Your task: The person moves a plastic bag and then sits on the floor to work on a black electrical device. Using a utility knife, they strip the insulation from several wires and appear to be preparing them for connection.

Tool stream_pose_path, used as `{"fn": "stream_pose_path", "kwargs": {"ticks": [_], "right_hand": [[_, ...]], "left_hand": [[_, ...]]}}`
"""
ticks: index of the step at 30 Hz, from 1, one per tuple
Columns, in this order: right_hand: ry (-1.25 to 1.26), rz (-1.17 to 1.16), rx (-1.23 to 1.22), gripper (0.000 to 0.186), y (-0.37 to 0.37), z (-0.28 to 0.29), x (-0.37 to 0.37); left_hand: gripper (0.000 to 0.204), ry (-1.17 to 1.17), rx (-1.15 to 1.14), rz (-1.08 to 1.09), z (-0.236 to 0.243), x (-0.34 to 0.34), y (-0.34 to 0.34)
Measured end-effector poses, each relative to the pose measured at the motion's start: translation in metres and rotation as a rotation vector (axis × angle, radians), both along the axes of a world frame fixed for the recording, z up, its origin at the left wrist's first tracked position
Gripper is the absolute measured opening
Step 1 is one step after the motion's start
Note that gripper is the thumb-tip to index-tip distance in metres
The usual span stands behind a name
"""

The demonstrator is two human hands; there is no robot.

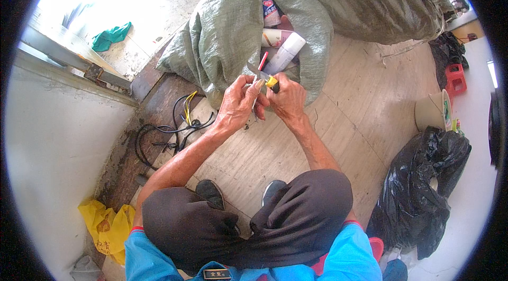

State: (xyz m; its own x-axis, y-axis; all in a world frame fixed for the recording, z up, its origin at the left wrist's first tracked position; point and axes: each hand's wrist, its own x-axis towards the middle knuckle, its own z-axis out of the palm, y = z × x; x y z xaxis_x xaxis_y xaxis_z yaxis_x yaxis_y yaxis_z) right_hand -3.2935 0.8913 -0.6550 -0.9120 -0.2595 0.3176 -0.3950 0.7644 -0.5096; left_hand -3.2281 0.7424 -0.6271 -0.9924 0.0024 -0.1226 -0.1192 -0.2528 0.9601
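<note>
My right hand [287,98] is closed round the black and yellow handle of a knife [272,83], its blade tilted up and to the left. Close beside it, my left hand [236,105] pinches a thin, pale strand or strip, mostly hidden by the fingers; its kind is unclear. Both hands are in front of an open green woven sack [222,32]. In the sack's mouth lie a white capped can [286,53], a white and pink container [274,37] and a printed can [271,14]. A thin red piece [263,61] sticks up near the blade.
A fuller woven sack [370,0] leans behind. Black cables [172,132] with a yellow strand lie left on the floor by the door sill. A yellow bag [108,228] is lower left. Along the right stand a black plastic bag [415,196], a pale bucket [431,111] and a red plastic item [456,80].
</note>
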Motion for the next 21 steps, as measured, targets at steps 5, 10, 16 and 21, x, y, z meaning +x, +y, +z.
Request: {"fn": "stream_pose_path", "kwargs": {"ticks": [5, 10, 16, 21], "right_hand": [[-0.016, -0.016, 0.015, 0.017, 0.000, -0.001, -0.002], [-0.016, -0.028, 0.022, 0.022, 0.002, -0.009, -0.006], [-0.167, -0.138, 0.008, 0.023, 0.015, -0.019, -0.035], [-0.206, -0.212, -0.006, 0.031, 0.062, -0.016, -0.048]], "left_hand": [[0.033, -0.004, -0.010, -0.006, 0.002, 0.000, 0.000], [0.037, -0.014, 0.055, -0.019, 0.005, 0.000, -0.001], [0.033, -0.057, 0.032, 0.020, 0.036, 0.005, 0.003], [0.031, 0.051, -0.007, -0.096, 0.050, 0.008, 0.002]]}}
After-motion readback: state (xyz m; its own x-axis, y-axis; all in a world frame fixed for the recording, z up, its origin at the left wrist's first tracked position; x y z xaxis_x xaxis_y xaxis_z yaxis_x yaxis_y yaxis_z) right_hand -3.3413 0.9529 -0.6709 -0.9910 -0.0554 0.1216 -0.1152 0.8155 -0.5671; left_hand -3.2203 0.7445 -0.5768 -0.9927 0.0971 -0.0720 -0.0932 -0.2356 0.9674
